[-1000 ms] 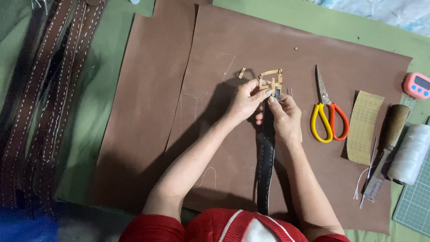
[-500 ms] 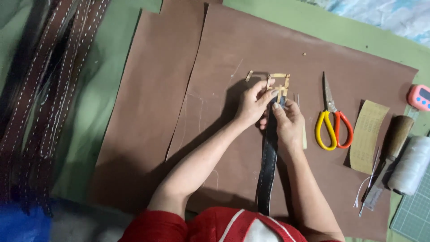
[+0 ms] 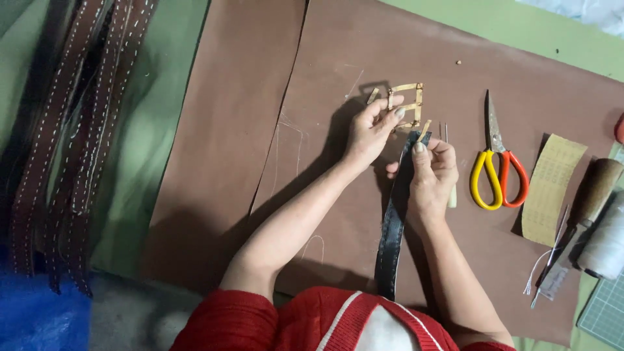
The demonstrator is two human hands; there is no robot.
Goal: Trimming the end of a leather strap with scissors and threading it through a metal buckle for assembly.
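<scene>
My left hand (image 3: 370, 130) pinches a brass-coloured belt buckle (image 3: 408, 104) above a brown leather sheet (image 3: 364, 58). My right hand (image 3: 430, 174) grips the top end of a dark leather belt strap (image 3: 391, 240), which hangs down toward my red top. The strap's end sits right below the buckle, touching or nearly touching it. A thin awl (image 3: 448, 166) lies just right of my right hand, partly hidden by it.
Yellow-and-orange scissors (image 3: 497, 175) lie right of my hands. Further right are a tan perforated strip (image 3: 549, 188), a wooden-handled tool (image 3: 588, 198) and a spool of white thread (image 3: 608, 244). Several stitched brown straps (image 3: 71, 130) lie at far left on green cloth (image 3: 156, 130).
My hands with buckle and strap stay together. The buckle has turned a little in my left hand, and the strap end has slipped slightly lower beneath it.
</scene>
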